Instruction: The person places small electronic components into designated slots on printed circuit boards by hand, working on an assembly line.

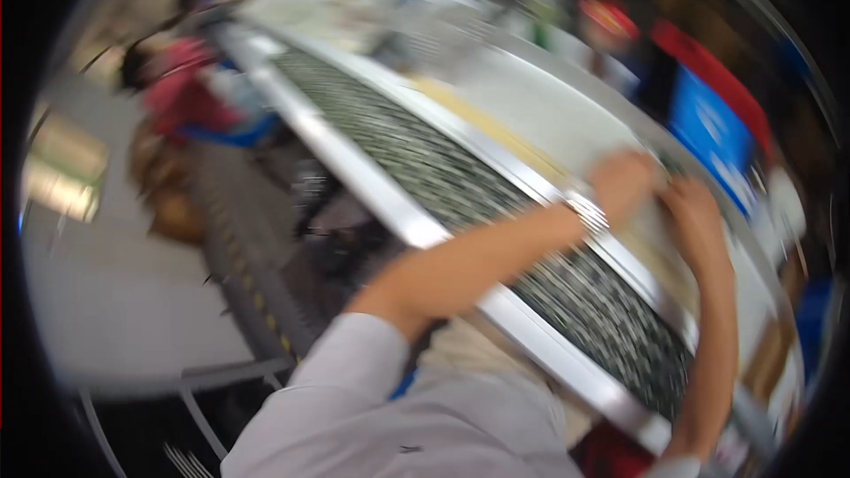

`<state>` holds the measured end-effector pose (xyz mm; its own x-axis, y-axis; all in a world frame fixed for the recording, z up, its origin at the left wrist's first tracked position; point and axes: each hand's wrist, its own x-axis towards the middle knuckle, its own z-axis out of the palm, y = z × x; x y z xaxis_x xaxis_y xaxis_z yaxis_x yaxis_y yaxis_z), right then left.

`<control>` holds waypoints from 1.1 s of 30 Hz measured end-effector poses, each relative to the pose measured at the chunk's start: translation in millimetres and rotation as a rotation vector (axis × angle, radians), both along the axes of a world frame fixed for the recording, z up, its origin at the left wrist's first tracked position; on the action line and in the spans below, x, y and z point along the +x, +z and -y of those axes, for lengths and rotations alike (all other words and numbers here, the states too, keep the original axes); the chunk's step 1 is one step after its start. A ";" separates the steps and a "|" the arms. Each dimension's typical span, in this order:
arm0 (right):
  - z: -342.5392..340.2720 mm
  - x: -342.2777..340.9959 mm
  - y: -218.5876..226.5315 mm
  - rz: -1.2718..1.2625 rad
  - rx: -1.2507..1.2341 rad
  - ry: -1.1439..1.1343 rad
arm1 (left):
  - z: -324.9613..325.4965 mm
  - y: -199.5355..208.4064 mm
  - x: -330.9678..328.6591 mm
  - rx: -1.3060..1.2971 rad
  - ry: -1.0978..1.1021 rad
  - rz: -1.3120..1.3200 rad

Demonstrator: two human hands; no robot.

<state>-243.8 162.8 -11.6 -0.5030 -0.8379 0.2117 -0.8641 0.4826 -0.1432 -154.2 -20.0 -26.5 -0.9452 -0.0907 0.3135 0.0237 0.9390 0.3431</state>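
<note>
A long belt (390, 133) with a speckled dark green and grey surface runs diagonally between two silvery rails (341, 164). Across it reaches my left arm, with a metal-banded watch (586, 212) on the wrist. My left hand (624, 179) is over the white surface (531, 97) beyond the belt. Close beside it, my right hand (691, 208) bends in from the right. The fingers of both hands are smeared by motion. A small dark patch lies near the fingertips, too blurred to name.
At the right stands a blue and red panel or box (713, 137). A red-topped item (609, 19) is at the far side. Another person in red (186, 88) sits farther along at the left. Dark metal bars (199, 416) are at lower left.
</note>
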 end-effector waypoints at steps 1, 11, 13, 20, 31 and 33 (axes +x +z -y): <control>-10.6 -3.5 2.5 -0.087 -0.007 0.063 | -3.7 -3.5 -8.7 0.055 -0.021 -0.114; -143.6 21.8 -16.7 0.667 -0.505 -0.181 | -24.6 -21.1 -15.2 0.421 -0.270 -0.121; -160.7 22.5 -14.2 0.761 -0.501 -0.295 | -23.9 -24.4 -17.1 0.470 -0.323 -0.139; -161.2 37.0 13.3 0.913 -0.695 -0.463 | -9.0 19.1 -6.6 0.647 -0.254 0.004; -168.2 65.4 19.5 1.036 -0.501 -0.532 | -44.1 -23.8 -8.7 0.563 -0.390 -0.052; -170.1 92.5 24.9 0.888 -0.476 -0.439 | -57.3 -13.7 -3.5 0.631 -0.418 -0.119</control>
<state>-151.3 333.0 13.3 -0.8705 -0.4775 -0.1195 -0.1275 0.4533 -0.8822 -157.6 37.3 -40.2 -0.9034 0.0714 0.4228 0.4042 0.4706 0.7843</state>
